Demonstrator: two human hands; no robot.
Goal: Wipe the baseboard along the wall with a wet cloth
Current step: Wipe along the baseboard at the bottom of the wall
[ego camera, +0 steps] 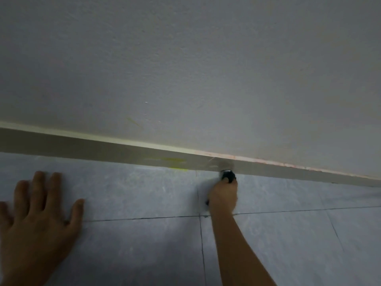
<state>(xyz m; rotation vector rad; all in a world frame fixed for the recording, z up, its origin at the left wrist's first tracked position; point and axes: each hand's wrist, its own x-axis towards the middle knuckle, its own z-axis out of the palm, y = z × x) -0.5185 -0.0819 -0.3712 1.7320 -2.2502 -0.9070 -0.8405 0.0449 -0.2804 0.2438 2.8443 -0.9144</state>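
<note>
A pale baseboard (115, 152) runs across the view where the white wall (185, 69) meets the floor, sloping down to the right. It carries a yellow smear (171, 161) near its lower edge and a reddish line (257, 159) along its top edge. My right hand (223, 195) is closed around a small dark object (228, 176) whose tip touches the bottom of the baseboard. What that object is I cannot tell; no cloth shows. My left hand (39, 219) lies flat on the floor at the left, fingers spread.
Grey floor tiles (134, 193) with dark grout lines fill the lower half. A faint greenish streak (134, 121) marks the wall just above the baseboard.
</note>
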